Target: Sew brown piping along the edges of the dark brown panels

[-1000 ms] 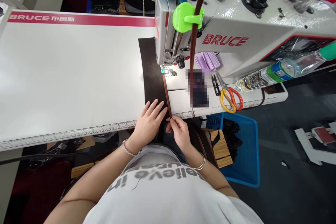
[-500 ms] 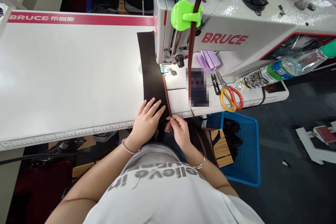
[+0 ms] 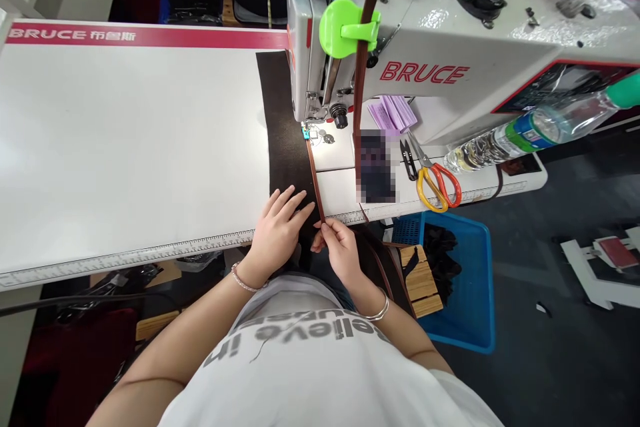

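Observation:
A dark brown-black panel of leather-like material point(image 3: 287, 127) lies lengthwise on the white machine bed, running under the head of a sewing machine point(image 3: 425, 60). Along its right edge runs a narrow brown binding strip point(image 3: 315, 183), which passes the small blue guide point(image 3: 305, 133) by the needle area. My left hand point(image 3: 277, 230) rests flat on the panel's near end, fingers spread. At the table's front edge, my right hand point(image 3: 340, 247) pinches the binding strip and panel edge between thumb and fingers. The needle itself is too small to make out.
Orange-and-yellow-handled scissors point(image 3: 437, 183), black thread snips point(image 3: 409, 159), purple slips point(image 3: 393, 113) and a plastic bottle point(image 3: 520, 137) are right of the needle. Another brown strip point(image 3: 359, 80) hangs before the machine by a green clip point(image 3: 345, 28). A blue basket point(image 3: 480, 280) stands below right.
The panel has slid slightly away from me under the machine head, its far edge now higher in view. Both hands keep nearly the same place and pose. The view has shifted a little.

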The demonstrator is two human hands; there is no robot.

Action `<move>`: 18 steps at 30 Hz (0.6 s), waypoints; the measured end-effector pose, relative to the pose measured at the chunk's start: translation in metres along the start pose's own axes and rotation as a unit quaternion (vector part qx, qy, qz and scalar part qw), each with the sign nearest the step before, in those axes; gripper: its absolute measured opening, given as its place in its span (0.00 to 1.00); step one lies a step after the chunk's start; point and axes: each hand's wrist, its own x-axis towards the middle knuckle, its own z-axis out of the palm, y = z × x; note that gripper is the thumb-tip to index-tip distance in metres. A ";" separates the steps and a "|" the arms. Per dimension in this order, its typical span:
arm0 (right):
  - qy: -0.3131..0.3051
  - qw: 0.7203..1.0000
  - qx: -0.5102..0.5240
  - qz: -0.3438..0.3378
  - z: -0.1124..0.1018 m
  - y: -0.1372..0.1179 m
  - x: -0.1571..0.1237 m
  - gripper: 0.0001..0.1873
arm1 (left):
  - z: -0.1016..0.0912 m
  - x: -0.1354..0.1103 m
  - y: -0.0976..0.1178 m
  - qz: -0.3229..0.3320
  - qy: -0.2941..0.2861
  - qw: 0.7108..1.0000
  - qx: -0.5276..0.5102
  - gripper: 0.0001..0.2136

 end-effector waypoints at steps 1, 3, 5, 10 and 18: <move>0.000 1.000 0.001 0.000 0.000 0.000 0.000 0.17 | 0.001 0.000 0.001 0.009 0.000 1.000 -0.003 0.19; 0.000 1.000 0.004 -0.001 0.000 0.000 0.000 0.16 | 0.002 0.000 0.003 0.014 0.006 1.000 -0.006 0.17; 0.000 1.000 0.006 -0.004 0.000 0.000 0.000 0.16 | 0.003 0.000 0.006 0.006 0.015 1.000 -0.005 0.16; 0.000 1.000 0.005 -0.008 -0.001 0.002 0.001 0.17 | 0.003 -0.001 0.007 0.005 0.009 1.000 0.005 0.16; -0.012 1.000 0.019 -0.016 -0.002 0.005 0.001 0.16 | 0.002 -0.005 0.004 0.044 0.016 0.999 -0.012 0.17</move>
